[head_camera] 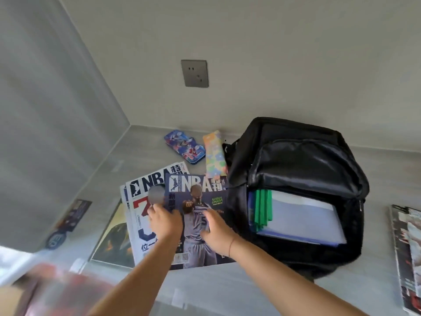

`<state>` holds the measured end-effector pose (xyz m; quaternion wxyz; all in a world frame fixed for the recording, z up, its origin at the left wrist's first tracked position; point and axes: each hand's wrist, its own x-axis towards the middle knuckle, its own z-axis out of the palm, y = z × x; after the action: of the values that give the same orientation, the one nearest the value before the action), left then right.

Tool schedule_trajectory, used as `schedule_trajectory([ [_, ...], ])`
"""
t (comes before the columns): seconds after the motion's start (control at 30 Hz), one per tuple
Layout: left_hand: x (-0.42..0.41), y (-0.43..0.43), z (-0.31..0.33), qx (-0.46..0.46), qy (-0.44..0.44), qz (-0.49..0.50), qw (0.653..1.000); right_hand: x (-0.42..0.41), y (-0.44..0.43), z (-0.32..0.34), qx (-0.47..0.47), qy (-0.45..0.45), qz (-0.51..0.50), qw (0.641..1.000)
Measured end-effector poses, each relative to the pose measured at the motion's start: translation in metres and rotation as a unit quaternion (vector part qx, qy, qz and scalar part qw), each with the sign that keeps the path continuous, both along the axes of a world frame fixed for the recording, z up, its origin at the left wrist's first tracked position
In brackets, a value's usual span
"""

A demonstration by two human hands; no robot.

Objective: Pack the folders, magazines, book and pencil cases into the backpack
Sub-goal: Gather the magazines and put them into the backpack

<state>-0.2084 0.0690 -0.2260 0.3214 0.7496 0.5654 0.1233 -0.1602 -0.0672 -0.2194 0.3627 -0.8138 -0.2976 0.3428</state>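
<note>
- The top magazine [205, 249] has a dark blue cover with "NBA" in big white letters and Chinese characters after it; the player pictured wears a jersey lettered "WOL" with a 5 under it
- The second magazine [141, 215] lies under it, pushed out to the left: a white cover with "NBA" in black, more Chinese characters and part of a large red figure
- A book [114, 242] with a dark, yellowish cover lies under both, showing only at the left; no title can be read
- The left hand [165, 221] sits on the top magazine's left edge, fingers curled round that edge and grasping it
- The right hand [217, 226] lies on the cover just right of the player, fingers relaxed and pressing down, holding nothing; a thin thread bracelet [230, 246] is on its wrist
- The black backpack [303, 160] lies just to the right of the magazines, touching the top one, with its main compartment unzipped
- The folders [300, 215] are inside that opening, pale blue and clear, with green spines [263, 208] at their left end
- A blue pencil case [185, 147] with cartoon figures lies on the desk [227, 290] beyond the magazines, well apart from both hands
- A pastel pencil case [214, 153] lies beside it, against the backpack's left side
- A grey wall socket [195, 73] is on the wall above
- More magazines [407, 247] lie at the desk's right edge, their text unreadable
</note>
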Motion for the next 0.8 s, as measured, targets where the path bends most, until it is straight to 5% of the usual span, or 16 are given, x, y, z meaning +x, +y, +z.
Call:
schedule_trajectory([
  [0.13,-0.014,0.027,-0.005,-0.016,0.031,0.034,0.999,0.011,0.012,-0.022,-0.144,0.005,-0.114,0.983],
  [0.43,-0.034,0.091,-0.008,-0.163,-0.030,0.181,0.969,0.034,0.045,-0.033,-0.088,0.073,-0.376,0.919],
  [0.6,-0.046,0.119,-0.019,-0.244,-0.126,0.224,0.935,0.034,0.061,-0.034,-0.038,0.113,-0.406,0.906],
  [0.8,-0.050,0.134,0.000,-0.303,-0.186,0.192,0.915,0.034,0.091,-0.060,-0.015,0.148,-0.332,0.932],
])
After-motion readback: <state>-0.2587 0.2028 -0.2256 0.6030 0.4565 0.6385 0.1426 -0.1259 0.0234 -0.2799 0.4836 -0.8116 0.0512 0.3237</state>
